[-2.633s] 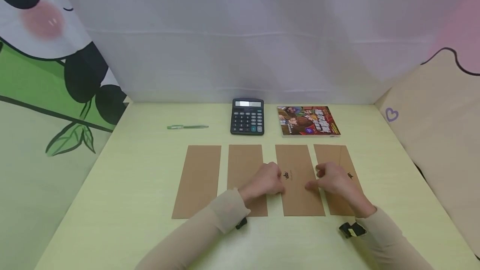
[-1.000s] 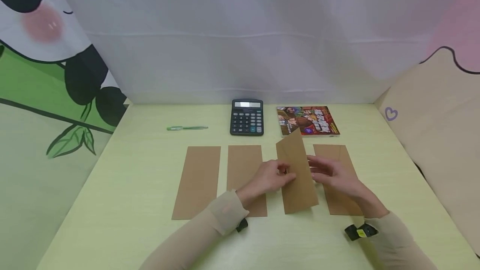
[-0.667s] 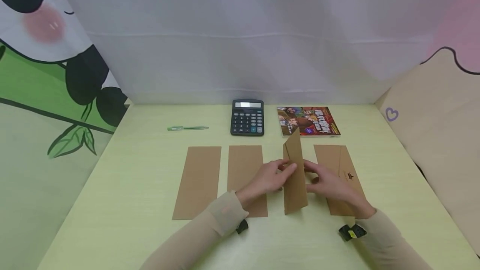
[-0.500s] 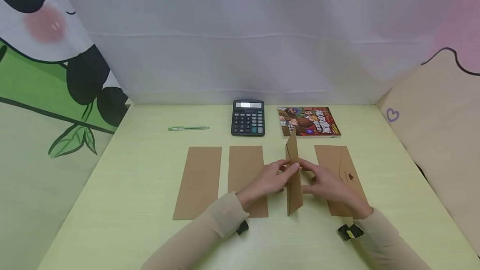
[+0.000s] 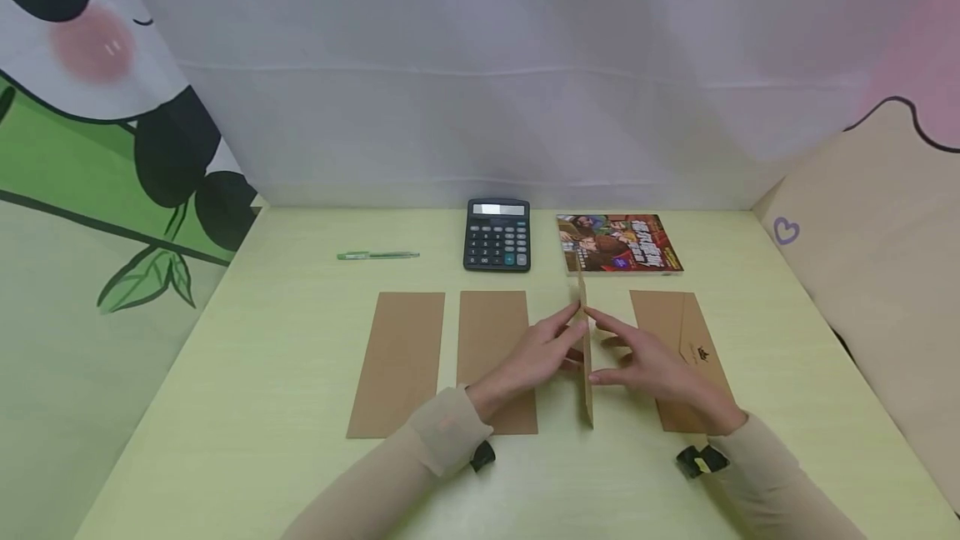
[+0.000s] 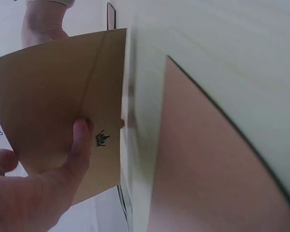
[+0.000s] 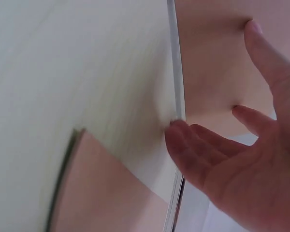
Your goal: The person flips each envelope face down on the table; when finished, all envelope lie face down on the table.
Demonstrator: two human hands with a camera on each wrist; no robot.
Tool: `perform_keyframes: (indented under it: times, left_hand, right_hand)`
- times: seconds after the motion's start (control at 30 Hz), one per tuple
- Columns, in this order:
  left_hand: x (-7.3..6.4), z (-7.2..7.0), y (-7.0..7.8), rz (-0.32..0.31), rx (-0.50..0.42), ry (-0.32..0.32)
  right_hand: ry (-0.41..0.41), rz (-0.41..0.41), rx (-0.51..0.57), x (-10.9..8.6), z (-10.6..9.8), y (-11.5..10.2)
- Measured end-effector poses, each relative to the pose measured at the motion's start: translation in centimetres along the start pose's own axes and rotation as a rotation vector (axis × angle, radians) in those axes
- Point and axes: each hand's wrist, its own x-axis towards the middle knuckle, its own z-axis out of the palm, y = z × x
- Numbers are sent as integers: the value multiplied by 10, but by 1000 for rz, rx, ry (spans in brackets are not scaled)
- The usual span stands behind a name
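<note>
A brown paper envelope (image 6: pixel 58 92) with a small crown print and a flap line stands on its long edge, nearly upright, between the hands. My left hand (image 5: pixel 528 361) holds it: one fingertip presses the printed face beside the crown, and another digit sits at the upper edge. From the other side, my right hand (image 5: pixel 652 365) touches the plain face with two spread fingertips (image 7: pixel 253 29). Its other fingers are bent close to the bottom edge. Another crown-printed envelope (image 5: pixel 667 315) lies flat under the right hand and wrist. Left of the upright one lies a plain envelope (image 5: pixel 491 323), partly covered by the left hand.
A further plain brown envelope (image 5: pixel 397 357) lies at the far left of the row. Behind the row, on the pale yellow table (image 5: pixel 247 407), are a green pen (image 5: pixel 378 256), a black calculator (image 5: pixel 497 236) and a colourful book (image 5: pixel 622 242). A white cloth (image 5: pixel 480 90) hangs at the back.
The third envelope from the left lay flat with its print up. The hands have lifted its right side and tipped it upright onto its long edge; the other envelopes have stayed in place.
</note>
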Motion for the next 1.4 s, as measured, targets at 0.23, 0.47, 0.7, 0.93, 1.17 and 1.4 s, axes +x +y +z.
perform_keyframes:
  times: [0.23,0.47,0.7,0.93,1.17,1.4]
  left_hand:
    - [-5,-2,9,48,-112,39]
    - [-6,-4,7,51,-123,85]
    - [-6,-8,5,75,-40,207]
    - [-5,-12,3,52,152,236]
    - [-1,-15,-3,-18,413,169]
    - [4,-14,-9,-94,457,132]
  right_hand:
    - [-36,29,118,-1,-3,-1]
    - [-16,64,84,-1,-2,3]
    - [25,84,-14,-1,-3,9]
    - [47,118,-105,1,-2,14]
    - [52,172,-230,1,-1,7]
    - [57,245,-322,6,5,5]
